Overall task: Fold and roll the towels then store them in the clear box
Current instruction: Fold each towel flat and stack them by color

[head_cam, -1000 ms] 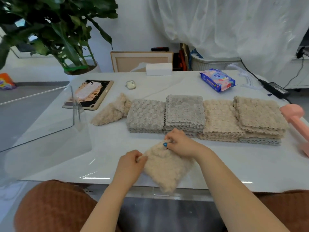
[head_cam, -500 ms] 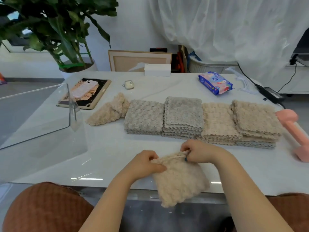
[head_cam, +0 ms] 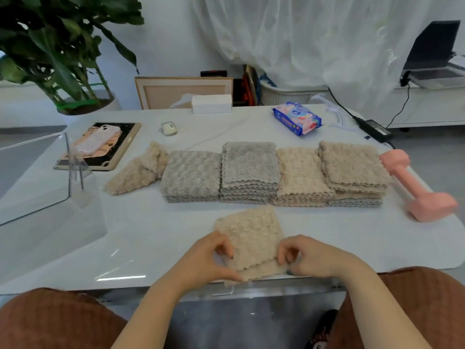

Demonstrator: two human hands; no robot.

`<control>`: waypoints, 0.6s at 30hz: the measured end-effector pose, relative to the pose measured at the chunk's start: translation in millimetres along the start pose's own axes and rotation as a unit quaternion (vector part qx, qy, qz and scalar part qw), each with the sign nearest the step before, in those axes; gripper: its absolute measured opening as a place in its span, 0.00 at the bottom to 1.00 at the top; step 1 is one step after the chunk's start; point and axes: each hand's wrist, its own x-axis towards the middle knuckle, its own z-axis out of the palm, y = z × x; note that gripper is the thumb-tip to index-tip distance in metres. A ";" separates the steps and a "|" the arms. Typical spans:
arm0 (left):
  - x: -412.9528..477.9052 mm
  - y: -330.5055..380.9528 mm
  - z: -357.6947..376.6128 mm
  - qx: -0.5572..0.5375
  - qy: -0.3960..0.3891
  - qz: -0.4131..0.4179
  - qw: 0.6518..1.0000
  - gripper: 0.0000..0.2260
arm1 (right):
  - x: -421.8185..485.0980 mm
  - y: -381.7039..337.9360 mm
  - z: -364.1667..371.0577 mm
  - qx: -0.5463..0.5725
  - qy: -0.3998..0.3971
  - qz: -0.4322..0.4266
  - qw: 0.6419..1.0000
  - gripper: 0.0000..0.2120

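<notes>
- A person seated at a white table (head_cam: 151,235) works a beige towel (head_cam: 251,235) that lies flat at the near edge, between both hands.
- The towel is doubled over; its upper layer stops just short of the lower layer's near edge.
- The left hand (head_cam: 208,260) pinches the towel's near left corner, fingers curled and thumb underneath along the front edge.
- The right hand (head_cam: 312,260) pinches the near right side, fingers curled in against the cloth.
- Behind the towel runs a row of four stacks: two grey stacks (head_cam: 191,172) on the left and two beige stacks (head_cam: 352,165) on the right, each touching its neighbour.
- A loosely bunched beige cloth (head_cam: 137,172) lies against the left end of the row.
- The clear box (head_cam: 37,177) stands at the table's left side, well apart from the hands; no towel shows inside it.
- A pink dumbbell (head_cam: 415,187) lies just beside the right end of the row.
- Farther back are a tablet (head_cam: 120,152) with a phone (head_cam: 98,142) on it, an earbud case (head_cam: 169,128), a white carton (head_cam: 211,103) and a blue wipes pack (head_cam: 297,118).
</notes>
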 end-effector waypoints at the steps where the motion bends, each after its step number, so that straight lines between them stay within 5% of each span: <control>1: -0.5 -0.7 -0.2 -0.037 0.030 -0.031 0.998 0.15 | 0.2 3.3 -1.0 0.028 0.006 0.010 1.000 0.13; 4: 9.2 -3.8 -4.6 -0.042 0.169 -0.134 0.976 0.11 | 12.0 8.8 -8.9 0.089 0.154 0.052 0.983 0.11; 6: 16.9 -2.4 -2.1 -0.033 0.185 -0.198 0.962 0.14 | 23.3 4.2 -8.8 0.150 0.235 0.110 0.954 0.04; 9: 24.1 10.2 10.9 -0.025 0.157 -0.212 0.964 0.16 | 36.9 -8.5 1.2 0.169 0.223 0.152 0.948 0.14; 13: 27.9 21.7 17.6 -0.045 0.219 -0.176 0.959 0.14 | 40.7 -14.1 13.6 0.143 0.259 0.144 0.944 0.12; 18: 18.2 36.3 10.5 -0.318 0.190 -0.170 0.913 0.07 | 24.3 -16.7 -5.3 0.256 0.290 0.116 0.915 0.08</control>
